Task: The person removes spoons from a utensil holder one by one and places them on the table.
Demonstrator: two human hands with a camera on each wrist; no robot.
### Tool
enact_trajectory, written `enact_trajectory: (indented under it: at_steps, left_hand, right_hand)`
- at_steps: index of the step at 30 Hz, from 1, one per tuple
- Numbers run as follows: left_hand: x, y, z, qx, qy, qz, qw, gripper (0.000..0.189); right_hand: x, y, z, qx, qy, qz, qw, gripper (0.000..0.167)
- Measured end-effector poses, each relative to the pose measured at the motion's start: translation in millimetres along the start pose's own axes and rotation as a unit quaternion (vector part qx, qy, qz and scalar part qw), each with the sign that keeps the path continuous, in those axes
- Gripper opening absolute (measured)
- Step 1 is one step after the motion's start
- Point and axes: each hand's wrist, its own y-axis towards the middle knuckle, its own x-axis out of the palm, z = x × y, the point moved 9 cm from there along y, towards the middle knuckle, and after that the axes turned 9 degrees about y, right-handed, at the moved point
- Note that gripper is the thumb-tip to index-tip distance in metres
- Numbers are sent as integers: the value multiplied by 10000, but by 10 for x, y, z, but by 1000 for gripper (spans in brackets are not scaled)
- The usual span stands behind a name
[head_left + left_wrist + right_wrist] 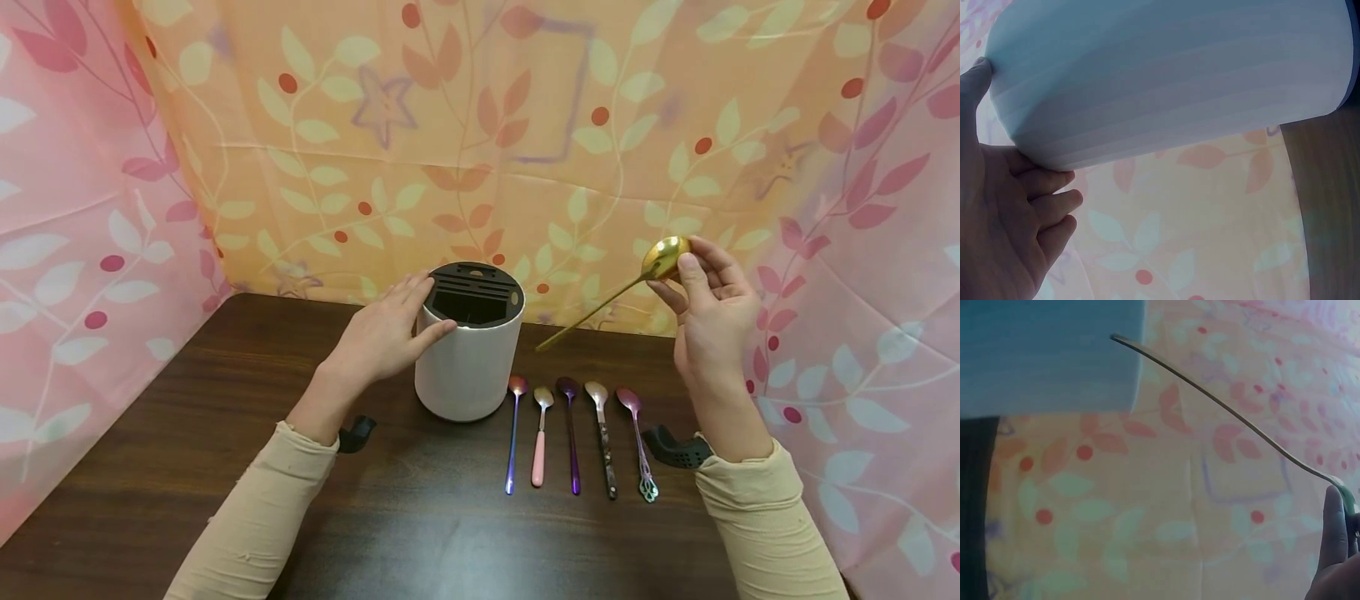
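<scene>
My left hand (384, 329) rests against the upper rim of a white cylindrical holder (465, 375), with fingers and thumb spread along the edge. The holder has a black slotted top (476, 287) and stands upright on the table. In the left wrist view, the fingers (1054, 194) touch its side. To the right, my right hand (716, 308) pinches a gold spoon (592, 315) by its bowl, in the air. The spoon's handle slants down and left toward the holder, and its tip is apart from it. In the right wrist view the thin handle (1222, 405) crosses in front of the holder (1047, 362).
On the dark wooden table (225, 400), right of the holder, several spoons lie in a row, bowls away from me: red-blue (513, 437), pink-handled (539, 454), purple (572, 437), dark-patterned (604, 437) and ornate pink-green (640, 442). Floral cloth (300, 200) hangs behind and at the sides.
</scene>
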Motion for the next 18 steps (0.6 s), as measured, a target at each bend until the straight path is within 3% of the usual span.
enact_trajectory:
  at_steps: [10,18]
  left_hand:
    - [-21,-6,-9,2,9,56,10000,95]
    - [-17,-5,-8,20,-12,22,10000,94]
  right_hand:
    - [-618,-63,37,763,-742,329,9938,28]
    - [-1153,-141,218,1680,-1231,53,9781,17]
